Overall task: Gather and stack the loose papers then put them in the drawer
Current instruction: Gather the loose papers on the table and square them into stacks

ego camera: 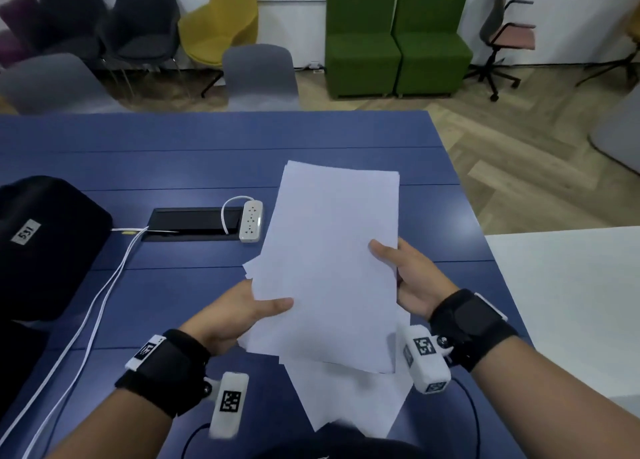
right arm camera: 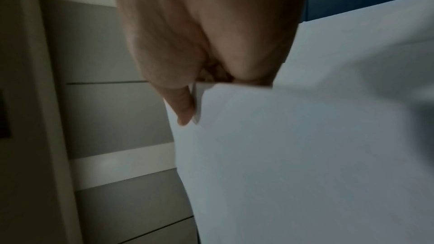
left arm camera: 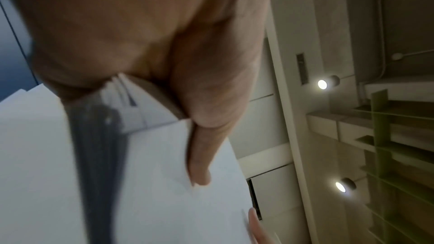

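Note:
A stack of white papers (ego camera: 329, 261) is held above the blue table (ego camera: 166, 154), its sheets not squared up. My left hand (ego camera: 239, 316) grips the stack's lower left edge with the thumb on top. My right hand (ego camera: 405, 275) grips the right edge, thumb on the top sheet. In the left wrist view the left hand (left arm camera: 199, 155) lays its thumb on the papers (left arm camera: 152, 183). The right wrist view shows the right hand (right arm camera: 185, 107) pinching the papers (right arm camera: 293, 146) at their edge. One more white sheet (ego camera: 349, 399) lies below the stack at the table's near edge. No drawer is in view.
A black bag (ego camera: 41, 247) sits at the left. A white power strip (ego camera: 251, 225) lies by a black cable slot (ego camera: 194, 223), and white cables (ego camera: 93, 306) run toward me. Chairs and green armchairs (ego camera: 398, 36) stand beyond the table. A white table (ego camera: 571, 303) adjoins on the right.

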Available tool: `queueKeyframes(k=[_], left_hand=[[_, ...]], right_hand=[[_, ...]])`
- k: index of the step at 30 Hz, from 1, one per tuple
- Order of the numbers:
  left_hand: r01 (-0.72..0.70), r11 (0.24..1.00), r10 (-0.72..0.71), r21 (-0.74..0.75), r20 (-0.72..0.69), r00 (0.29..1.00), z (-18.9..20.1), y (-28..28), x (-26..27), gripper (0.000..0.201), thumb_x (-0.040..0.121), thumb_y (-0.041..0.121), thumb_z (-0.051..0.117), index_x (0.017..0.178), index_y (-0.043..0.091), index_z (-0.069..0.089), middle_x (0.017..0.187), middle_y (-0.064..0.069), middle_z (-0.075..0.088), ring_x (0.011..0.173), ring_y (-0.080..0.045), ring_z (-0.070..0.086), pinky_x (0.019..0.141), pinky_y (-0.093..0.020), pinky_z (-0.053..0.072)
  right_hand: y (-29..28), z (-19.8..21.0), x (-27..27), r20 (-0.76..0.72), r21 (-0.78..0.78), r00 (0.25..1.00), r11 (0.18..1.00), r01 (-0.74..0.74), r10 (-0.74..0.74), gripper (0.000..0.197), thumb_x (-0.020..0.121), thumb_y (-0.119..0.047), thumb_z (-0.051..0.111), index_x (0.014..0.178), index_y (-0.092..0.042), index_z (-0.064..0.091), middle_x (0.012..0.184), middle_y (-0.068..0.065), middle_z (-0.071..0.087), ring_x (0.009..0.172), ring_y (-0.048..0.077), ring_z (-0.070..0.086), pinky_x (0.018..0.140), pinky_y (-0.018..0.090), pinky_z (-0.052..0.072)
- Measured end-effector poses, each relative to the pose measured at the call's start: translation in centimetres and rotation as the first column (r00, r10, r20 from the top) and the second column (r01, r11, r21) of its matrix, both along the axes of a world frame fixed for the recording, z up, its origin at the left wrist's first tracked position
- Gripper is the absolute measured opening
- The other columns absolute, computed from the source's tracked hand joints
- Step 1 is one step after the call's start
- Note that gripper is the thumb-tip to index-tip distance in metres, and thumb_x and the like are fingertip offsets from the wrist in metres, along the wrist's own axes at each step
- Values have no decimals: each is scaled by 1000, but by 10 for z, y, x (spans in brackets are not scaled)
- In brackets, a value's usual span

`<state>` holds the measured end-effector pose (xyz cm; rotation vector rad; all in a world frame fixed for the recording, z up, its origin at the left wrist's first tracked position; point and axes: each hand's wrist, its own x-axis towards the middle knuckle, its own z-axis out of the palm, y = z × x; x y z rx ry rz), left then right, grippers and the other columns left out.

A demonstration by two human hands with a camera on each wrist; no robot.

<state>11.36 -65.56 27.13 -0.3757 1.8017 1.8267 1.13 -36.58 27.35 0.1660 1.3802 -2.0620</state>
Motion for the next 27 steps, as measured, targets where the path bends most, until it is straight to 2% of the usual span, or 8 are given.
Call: queueKeyframes(k=[6, 10, 14, 16, 18, 22, 24, 27], left_hand=[[-173, 982, 173, 75, 10, 985, 1, 4, 14, 38, 105, 13, 65, 143, 11, 64, 137, -7, 74, 125, -29, 72, 108, -47, 55], [-158, 978, 162, 133, -20, 987, 27, 2, 23, 39, 106, 17, 61, 145, 15, 62, 140, -6, 73, 128, -29, 71, 105, -46, 57], [-123, 991, 127, 47, -99, 987, 55, 3, 34, 36, 104, 17, 65, 139, 28, 64, 133, 8, 76, 117, -16, 75, 77, -39, 66], [-176, 983, 181, 45, -151, 972, 59, 6, 39, 37, 107, 16, 62, 141, 30, 61, 133, 10, 75, 117, -16, 75, 75, -38, 67], [-223, 973, 229, 57, -156, 961, 59, 12, 43, 37, 109, 18, 59, 144, 31, 59, 135, 8, 74, 117, -22, 76, 78, -40, 67], [-248, 966, 257, 76, -154, 954, 56, 20, 53, 35, 109, 20, 57, 143, 28, 60, 135, 4, 75, 118, -26, 75, 77, -40, 67], [-251, 964, 263, 89, -185, 947, 60, 19, 57, 34, 107, 20, 59, 140, 27, 63, 133, 3, 76, 117, -28, 75, 74, -39, 67], [-262, 959, 282, 112, -260, 924, 75, 13, 57, 35, 98, 25, 63, 133, 26, 68, 130, 3, 77, 115, -23, 76, 69, -38, 67]], right_hand=[[-9, -22, 36, 108, 44, 976, 980, -193, 187, 42, 106, -12, 61, 148, -11, 58, 143, 12, 68, 132, 34, 65, 118, 54, 45], [-13, 0, 36, -41, 132, 987, 980, -150, 156, 40, 105, -14, 64, 145, -15, 61, 141, 7, 70, 131, 30, 66, 118, 56, 45], [-9, 35, 40, -122, 78, 991, 996, -47, 56, 37, 105, -14, 62, 142, -16, 62, 137, 3, 73, 128, 23, 69, 103, 42, 59], [-7, 43, 44, -108, 19, 992, 998, -57, 59, 36, 102, -19, 65, 137, -17, 66, 135, 2, 74, 125, 20, 71, 99, 37, 61], [-6, 42, 50, -74, 12, 992, 994, -106, 107, 36, 97, -18, 68, 133, -15, 71, 135, 6, 74, 125, 23, 71, 107, 45, 57], [2, 33, 55, -110, 47, 979, 985, -167, 172, 45, 101, -7, 65, 145, -11, 62, 146, 12, 66, 137, 34, 61, 124, 57, 36], [3, 43, 55, -178, 57, 973, 988, -141, 149, 46, 100, -5, 66, 145, -10, 61, 145, 11, 67, 136, 33, 62, 121, 54, 41], [5, 68, 52, -293, 28, 955, 999, -45, 51, 43, 96, -7, 65, 138, -10, 64, 138, 6, 72, 130, 22, 67, 111, 35, 53]])
